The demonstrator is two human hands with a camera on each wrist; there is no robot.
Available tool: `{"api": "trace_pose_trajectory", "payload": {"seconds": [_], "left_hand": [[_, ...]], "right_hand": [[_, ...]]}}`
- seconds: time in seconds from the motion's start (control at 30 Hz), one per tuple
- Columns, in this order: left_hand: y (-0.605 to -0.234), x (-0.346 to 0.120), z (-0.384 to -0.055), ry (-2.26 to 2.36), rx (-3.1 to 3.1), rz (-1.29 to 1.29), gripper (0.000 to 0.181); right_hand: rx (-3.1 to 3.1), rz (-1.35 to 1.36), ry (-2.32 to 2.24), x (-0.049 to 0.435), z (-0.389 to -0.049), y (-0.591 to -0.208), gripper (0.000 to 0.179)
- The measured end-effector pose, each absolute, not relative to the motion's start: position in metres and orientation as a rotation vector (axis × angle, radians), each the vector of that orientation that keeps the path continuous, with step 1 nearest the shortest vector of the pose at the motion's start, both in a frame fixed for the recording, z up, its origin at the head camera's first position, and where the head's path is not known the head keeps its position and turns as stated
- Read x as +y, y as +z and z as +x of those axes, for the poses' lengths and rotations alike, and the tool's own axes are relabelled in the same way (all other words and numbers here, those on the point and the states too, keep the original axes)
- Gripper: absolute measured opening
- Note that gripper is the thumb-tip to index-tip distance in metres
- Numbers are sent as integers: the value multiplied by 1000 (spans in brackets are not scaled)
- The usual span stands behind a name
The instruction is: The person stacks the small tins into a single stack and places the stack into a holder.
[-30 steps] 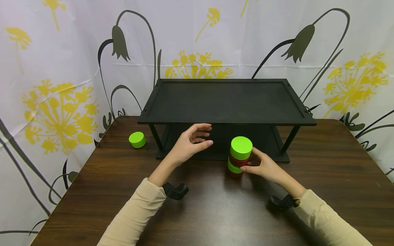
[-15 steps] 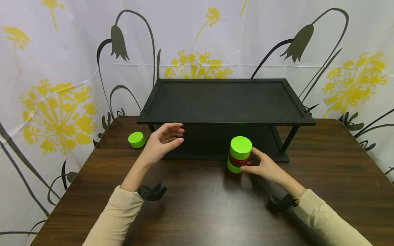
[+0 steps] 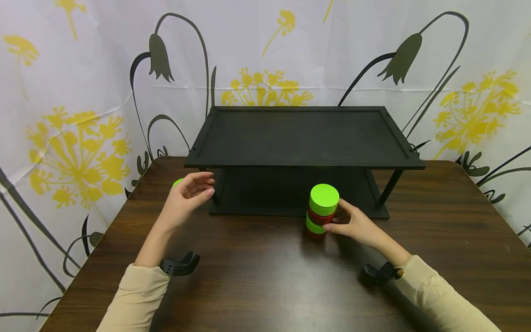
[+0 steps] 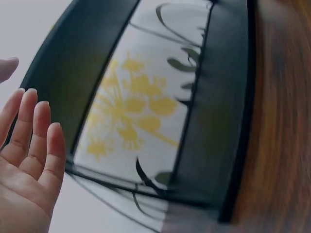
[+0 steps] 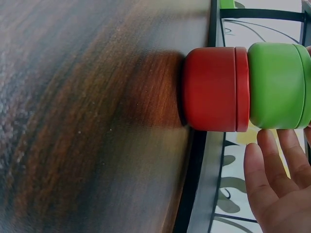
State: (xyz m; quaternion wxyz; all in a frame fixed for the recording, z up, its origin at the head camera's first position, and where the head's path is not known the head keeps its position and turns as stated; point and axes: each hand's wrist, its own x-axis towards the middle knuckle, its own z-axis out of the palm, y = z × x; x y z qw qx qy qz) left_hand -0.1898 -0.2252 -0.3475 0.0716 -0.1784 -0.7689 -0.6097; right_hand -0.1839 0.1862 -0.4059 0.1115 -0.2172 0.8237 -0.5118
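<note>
Green piece (image 3: 177,182), mostly hidden, lies beyond and left of the closer left hand (image 3: 184,199), thumb and fingers apart, while the right hand (image 3: 353,226) grips the stack (image 3: 323,202) at right.

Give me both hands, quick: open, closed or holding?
Left hand: open, holding nothing.
Right hand: holding the red-and-green stack from its side.

No readable text, labels, brands or numbers in any view: none legible on the stack of round green and red containers (image 3: 324,200) right of centre, black two-tier rack (image 3: 303,136) mid-frame, or white plant-print cloth (image 3: 323,46) up top
</note>
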Motion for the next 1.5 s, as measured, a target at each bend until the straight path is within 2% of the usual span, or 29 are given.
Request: {"api": "trace_pose_trajectory", "payload": {"seconds": [0.3,0.77,1.2,1.5], "left_hand": [[-364,-255,-197,-1691,-2395,-265,29],[-386,-291,-221,-1406,-2547,72,51],[-404,-311,-234,-1300,-2644,285,52],[-412,-316,-241,-1363,-2712,384,65]], "right_hand": [[2420,-637,-1499,187,-185,-408,70],[2421,-631,-1500,187,-185,-408,69],[2424,-631,-1500,187,-184,-408,68],[2425,-633,-1492,187,-185,-408,68]]}}
